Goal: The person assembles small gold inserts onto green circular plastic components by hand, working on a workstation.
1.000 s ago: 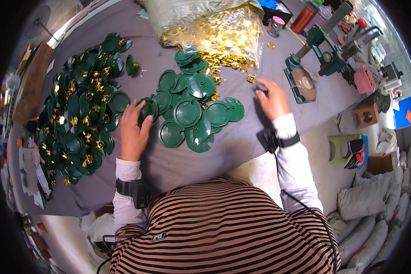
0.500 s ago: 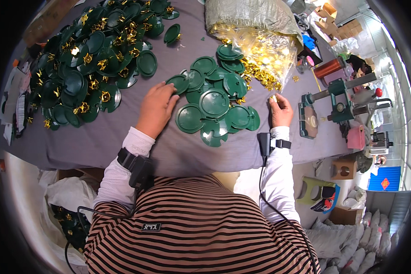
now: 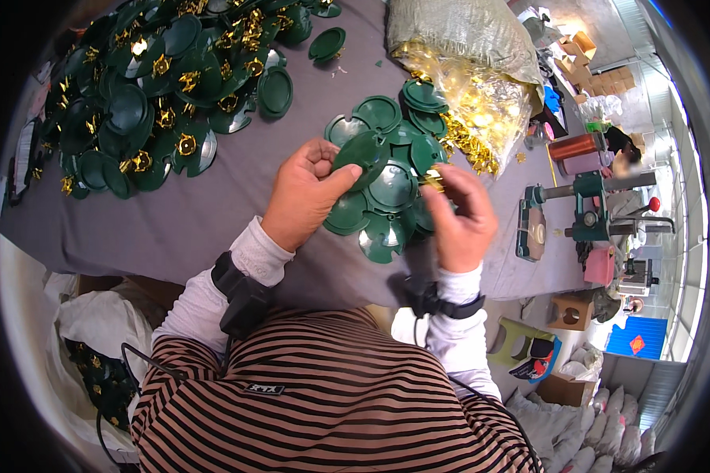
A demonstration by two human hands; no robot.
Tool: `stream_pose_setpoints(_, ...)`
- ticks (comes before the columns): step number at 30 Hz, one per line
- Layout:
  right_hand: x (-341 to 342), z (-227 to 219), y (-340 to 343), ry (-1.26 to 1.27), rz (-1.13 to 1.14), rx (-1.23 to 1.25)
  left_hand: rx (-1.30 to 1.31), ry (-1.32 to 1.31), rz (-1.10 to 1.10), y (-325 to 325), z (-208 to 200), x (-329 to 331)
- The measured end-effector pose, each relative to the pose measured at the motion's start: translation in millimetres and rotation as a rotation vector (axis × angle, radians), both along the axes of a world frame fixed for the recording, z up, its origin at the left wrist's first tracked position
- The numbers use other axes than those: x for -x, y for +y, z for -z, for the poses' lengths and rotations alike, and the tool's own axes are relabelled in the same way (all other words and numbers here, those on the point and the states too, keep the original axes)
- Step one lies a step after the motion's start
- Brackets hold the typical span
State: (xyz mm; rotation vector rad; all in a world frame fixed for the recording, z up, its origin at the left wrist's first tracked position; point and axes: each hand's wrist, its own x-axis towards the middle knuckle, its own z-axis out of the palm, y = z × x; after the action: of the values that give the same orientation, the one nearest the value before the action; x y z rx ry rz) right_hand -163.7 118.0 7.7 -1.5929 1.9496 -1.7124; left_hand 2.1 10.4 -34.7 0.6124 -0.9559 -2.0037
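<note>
green discs (image 3: 392,187): smooth, glossy plastic — gold clips (image 3: 478,152): shiny, metallic-looking — tablecloth (image 3: 237,169): matt cloth

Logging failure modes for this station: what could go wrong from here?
The small gold piece in the right hand could slip from the fingertips and drop among the loose green discs. The left hand grips the held disc by one side, so it might tilt if pushed.

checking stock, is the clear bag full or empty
Not empty: gold pieces show through the bag, with more loose beside it. How full, cannot tell; the sack hides part.
</note>
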Motion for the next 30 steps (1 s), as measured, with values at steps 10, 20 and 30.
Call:
stream_pose_setpoints(10, -33.5, 11.1, -22.5, 0.376, -0.148, -0.094, 0.237, -0.125, -0.007, 7.3, 9.2, -6.9)
stream_pose_setpoints(20, -46.2, 21.0, -14.5, -0.338, -0.114, -0.078, -0.020, 0.057, 0.003, 7.5, 7.2, -4.9)
stream_pose_setpoints(30, -42.7, 22.8, -4.7, 0.073, -0.036, -0.061, 0.810, -0.376, -0.120, 15.4, 11.8, -9.2)
